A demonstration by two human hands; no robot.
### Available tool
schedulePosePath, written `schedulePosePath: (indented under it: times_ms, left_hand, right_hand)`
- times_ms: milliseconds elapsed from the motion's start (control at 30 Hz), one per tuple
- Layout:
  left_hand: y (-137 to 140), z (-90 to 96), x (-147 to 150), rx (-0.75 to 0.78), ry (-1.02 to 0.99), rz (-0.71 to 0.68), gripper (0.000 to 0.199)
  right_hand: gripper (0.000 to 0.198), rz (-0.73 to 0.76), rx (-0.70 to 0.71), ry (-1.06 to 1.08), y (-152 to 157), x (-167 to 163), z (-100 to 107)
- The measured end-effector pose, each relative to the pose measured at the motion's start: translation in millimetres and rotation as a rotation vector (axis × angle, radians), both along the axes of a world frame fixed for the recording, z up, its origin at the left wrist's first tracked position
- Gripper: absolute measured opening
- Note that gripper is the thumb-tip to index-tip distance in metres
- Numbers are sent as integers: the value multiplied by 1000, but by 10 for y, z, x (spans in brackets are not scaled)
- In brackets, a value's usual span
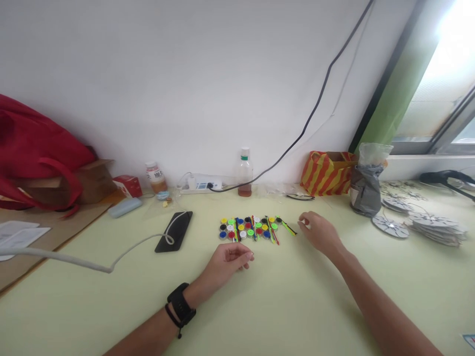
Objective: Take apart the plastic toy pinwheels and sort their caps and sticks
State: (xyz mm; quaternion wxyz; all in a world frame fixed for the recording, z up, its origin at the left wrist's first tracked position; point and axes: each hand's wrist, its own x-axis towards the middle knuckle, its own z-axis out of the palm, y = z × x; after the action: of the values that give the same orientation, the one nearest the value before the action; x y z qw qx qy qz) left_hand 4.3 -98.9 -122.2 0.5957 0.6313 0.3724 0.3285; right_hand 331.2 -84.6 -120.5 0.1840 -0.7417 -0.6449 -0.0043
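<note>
Rows of small round pieces with coloured tops (259, 231) in yellow, green, white, blue, red and black lie on the pale green table. Thin coloured strips (274, 232) lie among them, and a few green and black ones (289, 227) slant out at the right end. My left hand (233, 258) is just in front of the rows, its thumb and fingertips pressed together. To the right of the strips, my right hand (318, 231) is closed in a pinch at the table surface. Whatever either pinch contains is too small to make out.
Left of the rows lies a black phone (174, 232) with a pale cable (137, 242) running over it. A bottle (245, 173) and power strip (204, 183) stand by the wall. On the right are a striped bag (326, 173), grey bag (365, 190) and stacked discs (438, 227).
</note>
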Motion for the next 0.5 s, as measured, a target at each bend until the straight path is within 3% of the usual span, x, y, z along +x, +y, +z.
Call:
schedulePosePath:
  times_ms: [167, 500]
  left_hand:
    - [26, -19, 6, -19, -12, -16, 29]
    - [3, 8, 16, -38, 7, -16, 31]
  right_hand:
    - [14, 152, 49, 29, 50, -333, -107]
    - [14, 68, -17, 51, 194, -363, -194]
